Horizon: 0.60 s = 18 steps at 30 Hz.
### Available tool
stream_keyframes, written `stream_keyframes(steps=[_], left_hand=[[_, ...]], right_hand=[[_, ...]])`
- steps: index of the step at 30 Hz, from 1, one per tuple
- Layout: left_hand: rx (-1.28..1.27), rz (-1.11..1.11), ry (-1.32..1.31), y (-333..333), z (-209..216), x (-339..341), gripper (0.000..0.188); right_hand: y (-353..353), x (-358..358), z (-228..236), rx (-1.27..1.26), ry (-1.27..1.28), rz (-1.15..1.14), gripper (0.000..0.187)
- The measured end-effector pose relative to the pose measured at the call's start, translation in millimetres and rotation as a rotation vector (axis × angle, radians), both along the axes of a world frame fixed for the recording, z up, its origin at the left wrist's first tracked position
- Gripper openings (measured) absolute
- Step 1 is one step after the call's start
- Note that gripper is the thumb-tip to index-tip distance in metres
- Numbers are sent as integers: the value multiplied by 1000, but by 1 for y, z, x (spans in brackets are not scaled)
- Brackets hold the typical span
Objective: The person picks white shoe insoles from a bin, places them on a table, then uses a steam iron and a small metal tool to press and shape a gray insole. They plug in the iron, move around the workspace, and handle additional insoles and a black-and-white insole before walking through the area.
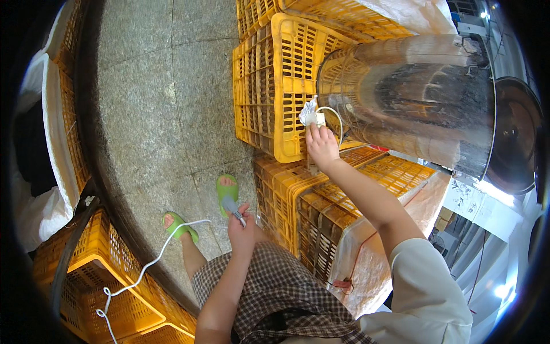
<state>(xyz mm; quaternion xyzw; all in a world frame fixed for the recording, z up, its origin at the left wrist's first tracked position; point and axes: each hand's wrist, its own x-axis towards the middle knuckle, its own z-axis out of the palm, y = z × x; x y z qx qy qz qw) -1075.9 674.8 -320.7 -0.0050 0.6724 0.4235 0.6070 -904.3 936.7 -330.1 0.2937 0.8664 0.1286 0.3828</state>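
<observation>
My left hand [242,232] is closed around a grey, tapered piece [230,206] with a ribbed neck, held in front of my checked apron. The piece's far end is blurred, and I cannot make out its kind. My right hand [322,144] reaches out beside a yellow crate, its fingers pressed on a white block-shaped plug [319,119]. A white cable [339,117] loops from the plug toward a large metal pot [412,103]. Crumpled clear plastic [308,111] sits against the plug.
Yellow slatted crates [256,92] stand beside the pot, and more crates [123,286] are at lower left. A long white cord [146,268] trails across the floor [152,120] near green slippers [226,192]. Far right is a dark round lid [515,135].
</observation>
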Motion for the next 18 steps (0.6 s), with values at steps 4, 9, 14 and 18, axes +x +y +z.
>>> stream_keyframes(steps=[4, 9, 14, 18], left_hand=[[34, -47, 115, -27, -11, -9, 29], [-81, -12, 28, -54, -14, -19, 29], [-17, -21, 83, -67, -18, -20, 27], [20, -40, 133, -69, -25, -22, 26]], right_hand=[[15, 14, -3, -23, -161, -67, 54], [11, 23, 4, -48, -226, 1, 60], [1, 23, 11, -80, -200, 52, 44], [0, 15, 14, -136, -130, 51, 42]])
